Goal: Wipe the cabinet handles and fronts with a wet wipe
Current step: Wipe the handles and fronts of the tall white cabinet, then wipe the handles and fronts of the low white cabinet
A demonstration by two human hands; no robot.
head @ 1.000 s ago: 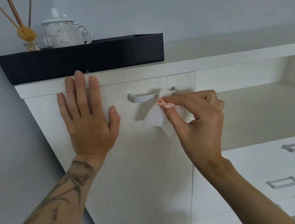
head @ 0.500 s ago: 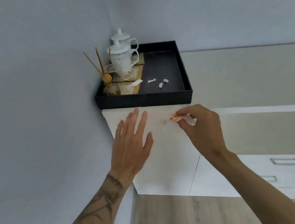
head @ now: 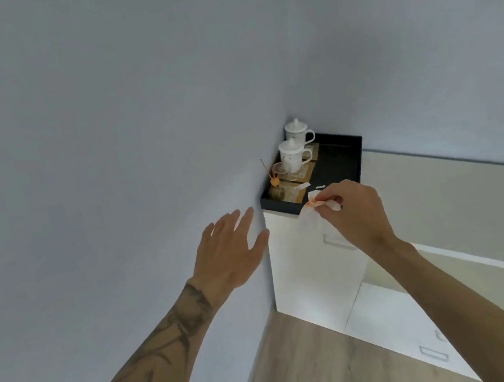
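Note:
A white cabinet [head: 310,278] stands in the room's corner, seen from well above. My right hand [head: 353,210] pinches a crumpled white wet wipe [head: 316,201] near the cabinet's top front edge. A metal handle [head: 337,241] on the cabinet door shows just below that hand, partly hidden by my wrist. My left hand [head: 229,253] hovers with fingers spread, off the cabinet's left edge, in front of the grey wall. Lower white drawers [head: 399,329] with a metal handle [head: 433,353] run to the right.
A black tray [head: 344,157] on the cabinet top holds two white lidded cups [head: 294,154], a reed diffuser [head: 275,186] and small paper scraps. Grey walls meet behind it. Wood floor [head: 310,376] lies below.
The view has risen and pulled back from the cabinet. My left hand has come off the door front and drifted left. My right hand, still holding the wipe, has left the handle and moved up.

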